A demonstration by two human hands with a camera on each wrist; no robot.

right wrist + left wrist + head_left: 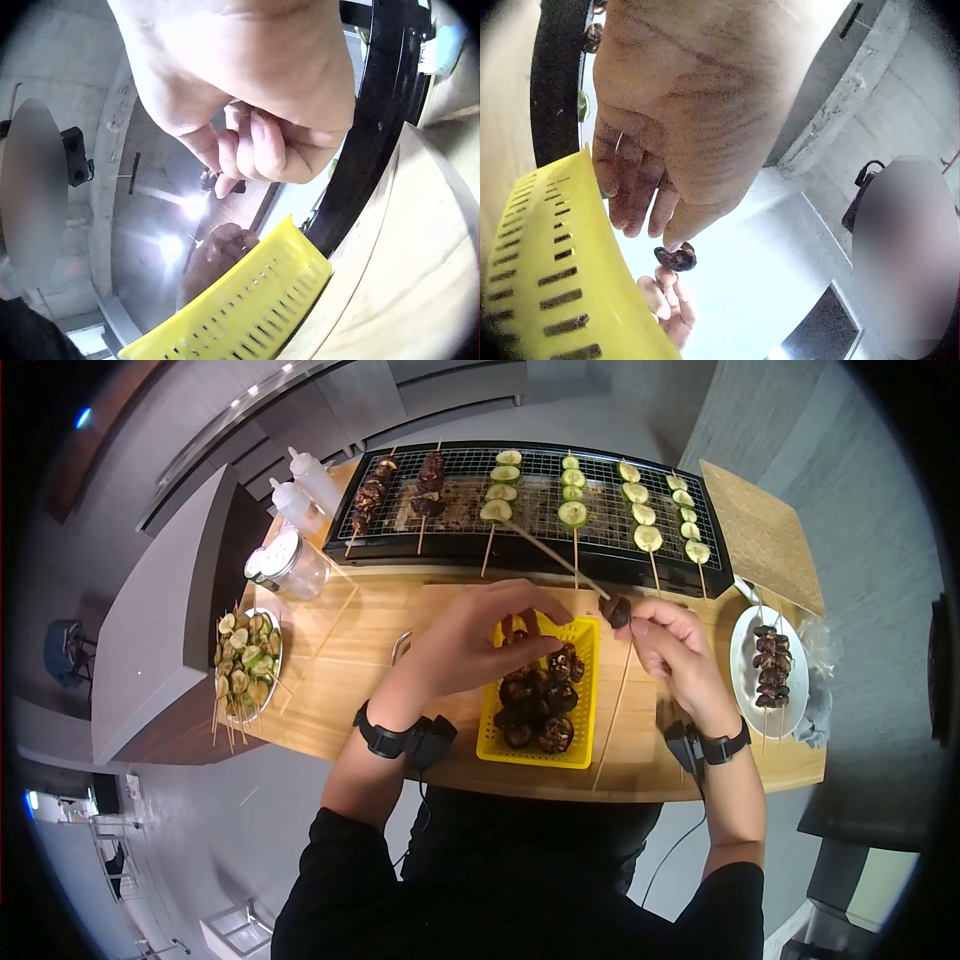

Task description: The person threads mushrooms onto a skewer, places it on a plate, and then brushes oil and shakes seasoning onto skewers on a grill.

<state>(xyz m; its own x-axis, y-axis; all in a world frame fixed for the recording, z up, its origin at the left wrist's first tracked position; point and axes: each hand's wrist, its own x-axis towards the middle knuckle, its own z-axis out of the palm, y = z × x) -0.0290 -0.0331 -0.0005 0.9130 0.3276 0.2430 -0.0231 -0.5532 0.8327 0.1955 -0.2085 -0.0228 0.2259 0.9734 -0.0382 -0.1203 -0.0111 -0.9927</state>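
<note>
My right hand [680, 655] pinches a dark mushroom [615, 611] between thumb and fingers, just right of the yellow basket [592, 710]. A thin wooden skewer [555, 558] runs from this mushroom up and left toward the grill. In the left wrist view, the same mushroom [679, 259] shows its cut, browned underside. Over the far left part of the basket hovers my left hand [475, 645], its fingers spread and holding nothing. Several dark mushrooms [540, 698] fill the basket beneath it, partly hidden by that hand.
Behind stands a black grill [460, 552] bearing mushroom and zucchini skewers. On the left are a plate of zucchini skewers [247, 660], a glass jar [298, 565] and squeeze bottles [297, 505]. A white plate [742, 660] of mushroom skewers lies right. One bare skewer [614, 720] rests beside the basket.
</note>
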